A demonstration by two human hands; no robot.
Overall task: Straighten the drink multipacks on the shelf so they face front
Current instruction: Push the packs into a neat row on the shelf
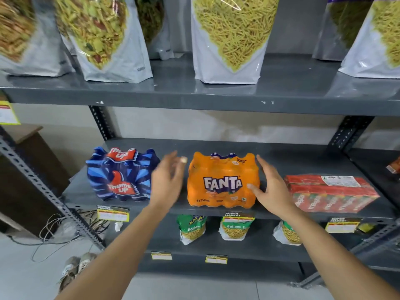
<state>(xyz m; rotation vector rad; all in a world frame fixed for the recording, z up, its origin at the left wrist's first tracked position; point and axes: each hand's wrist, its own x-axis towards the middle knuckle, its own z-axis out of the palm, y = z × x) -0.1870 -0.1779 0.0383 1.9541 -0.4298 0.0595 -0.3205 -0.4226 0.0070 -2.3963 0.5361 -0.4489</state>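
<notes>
While both hands are reaching toward the middle shelf (303,156): the orange Fanta multipack (223,180) is sitting between them, its logo facing front.
Left hand (167,182): hovering just left of the Fanta multipack, fingers spread wide, blurred, gripping nothing.
Right hand (271,185): lying open against the right side of the Fanta multipack, thumb touching its front face.
Thums Up multipack (120,176): standing on the same shelf, left of the left hand, tilting slightly, label showing forward.
Red carton pack (331,191): lying on the shelf to the right, near the right hand, angled away.
Upper shelf (194,98): carrying white snack bags (229,40).
Lower shelf: holding small green snack pouches (191,228) behind yellow price tags (113,214).
</notes>
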